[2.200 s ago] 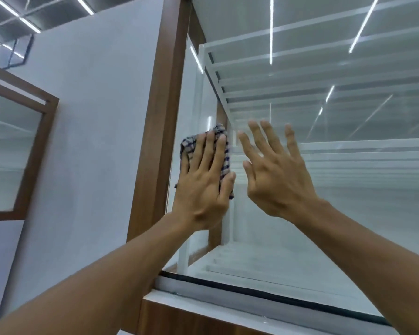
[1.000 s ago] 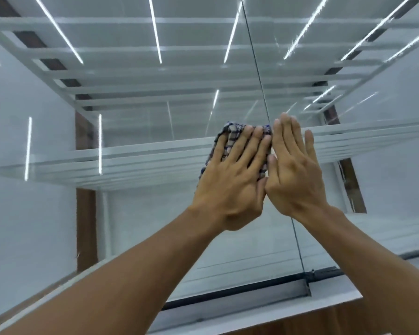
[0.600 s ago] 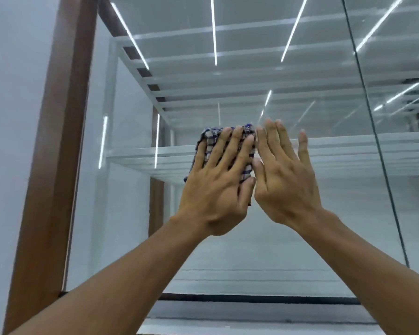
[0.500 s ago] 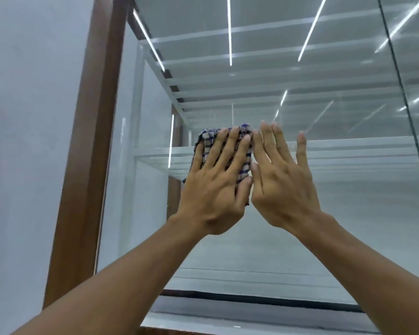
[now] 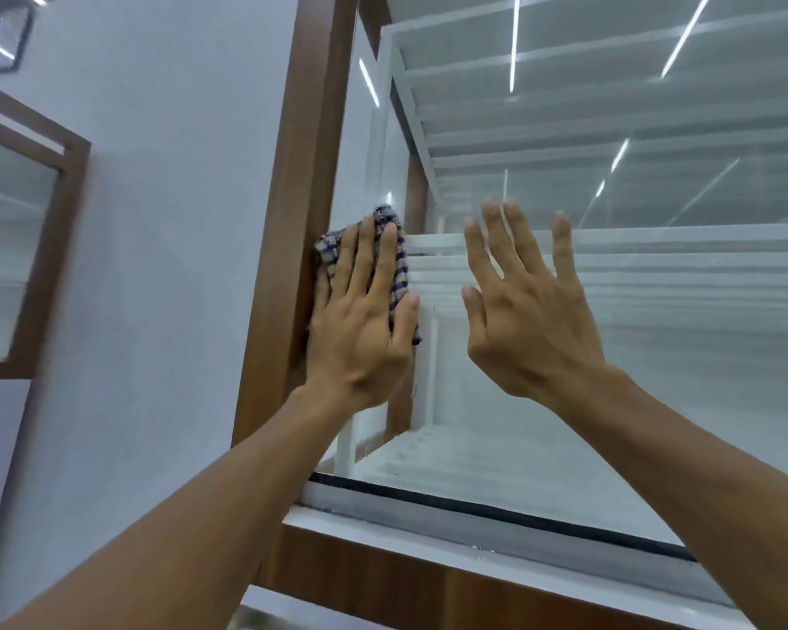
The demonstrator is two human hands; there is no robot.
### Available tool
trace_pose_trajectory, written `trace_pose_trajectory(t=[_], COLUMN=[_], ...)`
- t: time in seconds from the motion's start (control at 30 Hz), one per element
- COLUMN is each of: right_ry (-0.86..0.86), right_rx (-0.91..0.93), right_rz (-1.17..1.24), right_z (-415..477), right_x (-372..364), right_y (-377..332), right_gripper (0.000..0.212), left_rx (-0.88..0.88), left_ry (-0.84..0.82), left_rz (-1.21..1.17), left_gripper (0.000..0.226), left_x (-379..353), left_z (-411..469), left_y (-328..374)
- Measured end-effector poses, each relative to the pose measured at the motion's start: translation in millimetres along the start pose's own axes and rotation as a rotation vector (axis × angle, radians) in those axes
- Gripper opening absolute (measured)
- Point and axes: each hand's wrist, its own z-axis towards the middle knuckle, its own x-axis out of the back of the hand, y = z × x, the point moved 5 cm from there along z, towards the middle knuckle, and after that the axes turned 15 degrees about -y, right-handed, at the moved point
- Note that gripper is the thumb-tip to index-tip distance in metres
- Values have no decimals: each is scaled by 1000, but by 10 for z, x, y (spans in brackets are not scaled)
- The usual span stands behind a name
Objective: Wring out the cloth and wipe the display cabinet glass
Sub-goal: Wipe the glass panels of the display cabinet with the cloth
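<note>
- The left hand (image 5: pixel 360 329) lies flat with its fingers (image 5: pixel 374 261) stretched out and close together, pressing the checked cloth (image 5: pixel 399 261) against the cabinet glass (image 5: pixel 656 356); it grips nothing, it only pins the cloth with the palm.
- The right hand (image 5: pixel 533 320) is open, fingers slightly fanned, empty, and seems to rest on the pane just beside the left; whether it actually touches I cannot tell.
- The cloth sits at the left edge of the pane, its corner touching the brown wooden frame (image 5: pixel 292 220).
- To wipe well here, I would keep the whole palm flat, run the cloth tight along the frame so the edge strip is not missed, and overlap each pass with the next.
- The free hand is best kept off cleaned glass, as it may leave prints.
- Most of the cloth is hidden under the left hand, so its folding and wetness are unclear.
- Streaks on the pane are hard to separate from reflected ceiling lights and the white shelves (image 5: pixel 656 247) behind.
- The pane's top and right edges are cut off.
</note>
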Motion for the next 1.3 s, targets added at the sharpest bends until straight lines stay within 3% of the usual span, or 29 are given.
trace_pose_trajectory(t=[0.07,0.17,0.33,0.5,0.63,0.8,1.03,1.3], right_ry=[7,26,59,64,65,70,206,144], right_rx=[28,67,-50,-195,-262,-389,-369,-333], right_rz=[1,-23,-5,-20,-70,-155,119,49], right_z=[-142,-399,-739,-1112,-1351,-1676,-2090,-2266], right_x=[-26,-58,-39,133,252,417,415,324], right_y=[38,152,543,1329,1810,2373,2614,2453], right_gripper=[64,62,61,62,62,65,59,60], left_rx=[-21,-228,-54,-398,-246,-517,-489,-627], left_ry=[4,-73,-9,-125,-104,-188,-170,-180], left_rz=[-9,70,-1,148,36,150,78,83], left_gripper=[70,69,70,69,70,70,68,66], left_x=[-110,-244,-205,-464,-477,-769,-875,-1049], left_z=[-267,-387,75,-86,316,184,538,-66], left_y=[142,405,814,1540,2005,2904,3739,3553])
